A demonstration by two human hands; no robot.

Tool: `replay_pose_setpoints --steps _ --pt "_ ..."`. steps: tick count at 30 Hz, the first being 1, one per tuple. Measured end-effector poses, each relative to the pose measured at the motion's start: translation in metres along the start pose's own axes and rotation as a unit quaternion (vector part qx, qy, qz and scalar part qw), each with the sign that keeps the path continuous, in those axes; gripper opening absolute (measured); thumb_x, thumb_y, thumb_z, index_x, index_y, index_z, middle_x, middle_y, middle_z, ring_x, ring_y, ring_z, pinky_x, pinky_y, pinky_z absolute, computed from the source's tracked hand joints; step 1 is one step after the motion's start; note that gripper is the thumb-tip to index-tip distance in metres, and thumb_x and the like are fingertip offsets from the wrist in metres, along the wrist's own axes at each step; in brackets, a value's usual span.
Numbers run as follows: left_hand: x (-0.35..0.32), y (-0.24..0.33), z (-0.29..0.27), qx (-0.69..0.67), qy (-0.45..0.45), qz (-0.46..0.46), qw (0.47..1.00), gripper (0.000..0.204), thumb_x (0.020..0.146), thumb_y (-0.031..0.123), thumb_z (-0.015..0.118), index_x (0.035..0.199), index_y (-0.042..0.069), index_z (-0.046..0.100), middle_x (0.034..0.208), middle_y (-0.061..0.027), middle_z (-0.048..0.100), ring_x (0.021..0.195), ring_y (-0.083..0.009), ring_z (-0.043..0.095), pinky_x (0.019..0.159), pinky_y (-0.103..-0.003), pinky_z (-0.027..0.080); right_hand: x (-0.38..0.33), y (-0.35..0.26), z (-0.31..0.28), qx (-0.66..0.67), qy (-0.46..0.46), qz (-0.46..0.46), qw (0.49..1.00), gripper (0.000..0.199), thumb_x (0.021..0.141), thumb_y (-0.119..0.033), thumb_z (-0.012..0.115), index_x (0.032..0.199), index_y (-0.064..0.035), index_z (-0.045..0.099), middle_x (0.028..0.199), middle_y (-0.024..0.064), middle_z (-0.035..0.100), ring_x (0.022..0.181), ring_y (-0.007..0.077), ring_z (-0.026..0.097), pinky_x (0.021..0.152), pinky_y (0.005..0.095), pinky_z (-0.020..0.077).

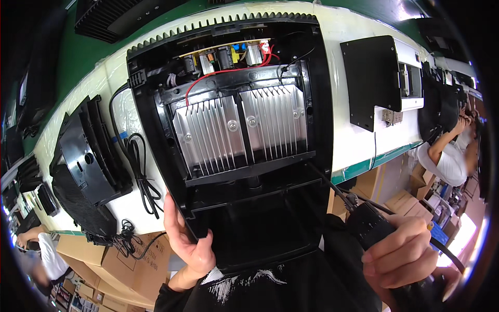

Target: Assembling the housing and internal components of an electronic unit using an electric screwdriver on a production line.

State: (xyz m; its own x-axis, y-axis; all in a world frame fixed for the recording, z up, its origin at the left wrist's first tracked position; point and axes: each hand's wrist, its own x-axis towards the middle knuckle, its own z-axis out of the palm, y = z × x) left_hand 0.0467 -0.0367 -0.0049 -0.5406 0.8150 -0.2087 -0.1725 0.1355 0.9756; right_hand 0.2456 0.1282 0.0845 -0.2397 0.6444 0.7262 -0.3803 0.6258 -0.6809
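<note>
A large black plastic housing (323,114) lies in front of me with its inside facing up. Two finned silver heat sinks (212,136) sit side by side in its middle, fixed with screws. Above them runs a circuit board (224,56) with a red wire looping down to the left one. My left hand (188,242) grips the housing's near left edge, thumb over the rim. In my right hand (403,255) is a black electric screwdriver (368,224), fingers wrapped around its body. Its long bit reaches the housing's right side, just below the right heat sink; the tip's exact contact is hard to see.
Left of the housing are a coiled black cable (141,179) and black plastic covers (88,151). A black and white device (368,78) stands at the right. Cardboard boxes (122,270) lie below the table edge. Other people work at both far sides.
</note>
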Motion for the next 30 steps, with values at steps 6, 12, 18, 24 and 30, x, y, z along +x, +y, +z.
replay_pose_setpoints --steps 6,12,18,24,30 --pt "0.0 0.0 0.0 -0.001 0.005 -0.01 1.0 0.088 0.06 -0.013 0.042 0.142 -0.003 0.014 0.147 -0.0162 0.024 0.129 -0.0214 0.036 0.105 -0.029 0.026 -0.002 0.003 0.003 -0.025 -0.008 0.023 0.999 0.031 0.071 -0.012 0.075 0.059 -0.0027 0.048 0.063 0.003 0.053 0.043 0.0106 0.053 0.039 0.0182 0.0504" --pt "-0.002 -0.003 0.003 -0.017 0.016 -0.012 1.0 0.087 0.061 -0.012 0.042 0.142 -0.003 0.013 0.146 -0.0171 0.024 0.13 -0.0222 0.034 0.105 -0.03 0.026 0.0 0.022 0.009 0.034 -0.025 -0.073 0.996 0.037 0.076 -0.027 0.073 0.062 -0.0016 0.051 0.067 0.0028 0.053 0.044 0.0102 0.053 0.041 0.0179 0.0512" --pt "-0.001 -0.006 0.002 -0.029 0.023 -0.017 0.999 0.091 0.058 -0.01 0.043 0.143 -0.001 0.013 0.142 -0.0146 0.033 0.126 -0.0197 0.038 0.104 -0.027 0.027 0.016 0.011 -0.012 0.054 -0.161 0.127 0.977 0.016 0.068 0.007 0.069 0.071 0.0011 0.055 0.068 0.0133 0.06 0.053 0.02 0.06 0.05 0.0228 0.0554" --pt "0.003 -0.002 0.005 -0.014 0.017 0.007 1.0 0.091 0.056 -0.011 0.042 0.143 -0.002 0.015 0.145 -0.015 0.028 0.13 -0.0202 0.034 0.105 -0.027 0.025 0.012 0.014 -0.012 0.036 -0.208 0.179 0.961 0.014 0.071 -0.002 0.069 0.072 0.0007 0.055 0.069 0.013 0.06 0.057 0.0221 0.061 0.05 0.0259 0.0551" --pt "0.01 0.003 0.007 -0.016 -0.028 0.049 0.998 0.088 0.056 -0.009 0.039 0.142 -0.004 0.018 0.148 -0.0158 0.023 0.137 -0.0233 0.023 0.109 -0.03 0.017 0.014 0.017 0.021 0.043 -0.07 0.045 0.996 0.082 0.074 -0.062 0.062 0.13 -0.0119 0.029 0.068 0.0064 0.049 0.045 0.0145 0.048 0.04 0.0242 0.0456"
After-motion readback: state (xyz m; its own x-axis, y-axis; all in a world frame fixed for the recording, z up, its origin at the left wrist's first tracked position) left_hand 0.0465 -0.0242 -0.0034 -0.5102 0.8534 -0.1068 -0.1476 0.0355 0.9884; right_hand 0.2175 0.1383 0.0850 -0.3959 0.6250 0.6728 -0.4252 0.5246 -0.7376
